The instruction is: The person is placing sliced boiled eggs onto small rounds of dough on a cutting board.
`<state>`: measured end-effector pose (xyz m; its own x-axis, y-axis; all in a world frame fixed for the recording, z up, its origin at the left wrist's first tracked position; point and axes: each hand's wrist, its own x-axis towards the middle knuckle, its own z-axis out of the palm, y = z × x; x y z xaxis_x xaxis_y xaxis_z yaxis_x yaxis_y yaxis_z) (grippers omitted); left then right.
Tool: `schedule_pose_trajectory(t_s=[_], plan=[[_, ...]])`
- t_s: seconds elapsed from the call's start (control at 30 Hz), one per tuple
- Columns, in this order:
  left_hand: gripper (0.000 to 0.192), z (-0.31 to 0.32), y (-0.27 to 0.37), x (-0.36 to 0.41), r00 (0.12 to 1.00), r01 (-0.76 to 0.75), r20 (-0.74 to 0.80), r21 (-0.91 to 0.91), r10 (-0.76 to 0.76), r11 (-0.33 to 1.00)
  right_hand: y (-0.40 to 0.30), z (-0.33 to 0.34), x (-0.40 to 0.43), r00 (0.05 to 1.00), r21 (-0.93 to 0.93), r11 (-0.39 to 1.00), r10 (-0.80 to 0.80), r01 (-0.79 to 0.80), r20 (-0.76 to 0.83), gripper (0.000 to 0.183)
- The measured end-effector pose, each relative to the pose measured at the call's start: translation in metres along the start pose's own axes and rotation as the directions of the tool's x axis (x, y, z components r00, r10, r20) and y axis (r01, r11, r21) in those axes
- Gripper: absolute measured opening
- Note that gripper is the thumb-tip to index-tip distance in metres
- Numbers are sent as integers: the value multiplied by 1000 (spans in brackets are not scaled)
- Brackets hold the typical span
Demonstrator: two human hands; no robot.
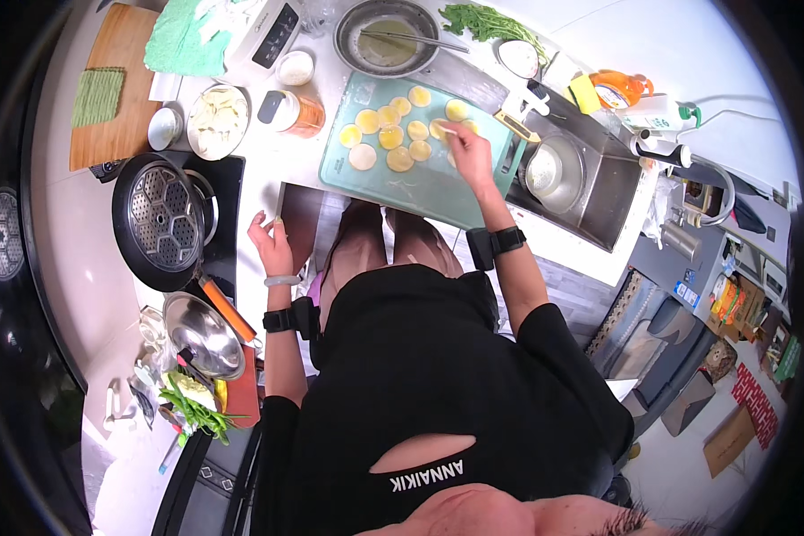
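Note:
Several round dough pieces (400,159), most with a shiny yellow coating, lie on a pale green cutting board (429,184). Over the board's right part, my right hand (470,151) pinches a small pale item, too small to identify, above the dough rounds. My left hand (273,242) is held beside the counter's front edge, fingers apart, with nothing in it. Behind the board stands a metal bowl (348,57) with yellowish liquid and chopsticks (419,40) laid across it. A plate of pale dough pieces (218,120) sits to the left, beyond an orange-brown jar (305,115).
On the left, a black pan (124,224) with a perforated steamer plate (162,218) overlaps the cooktop; its orange handle (228,311) points towards me. A glass lid (204,335) lies nearer. At right are a sink (610,194) with a bowl (563,174), a sponge (583,94) and bottles.

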<state>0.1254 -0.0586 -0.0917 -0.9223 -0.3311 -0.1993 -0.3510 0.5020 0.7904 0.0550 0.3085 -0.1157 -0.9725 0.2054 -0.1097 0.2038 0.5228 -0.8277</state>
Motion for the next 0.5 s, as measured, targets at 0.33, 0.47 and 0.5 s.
schedule_pose_trajectory(t_s=[0.33,0.47,0.5], plan=[[34,3,5,2,999,-32,10,13,32,999,22,1,19,997,-36,999,-31,29,-65,23],[34,4,11,1,1000,-10,8,0,10,1000,39,-1,25,997,-9,998,-60,60,-51,24],[34,3,12,0,1000,3,-4,-8,-3,1000,39,-5,28,989,113,992,-44,60,-143,24]])
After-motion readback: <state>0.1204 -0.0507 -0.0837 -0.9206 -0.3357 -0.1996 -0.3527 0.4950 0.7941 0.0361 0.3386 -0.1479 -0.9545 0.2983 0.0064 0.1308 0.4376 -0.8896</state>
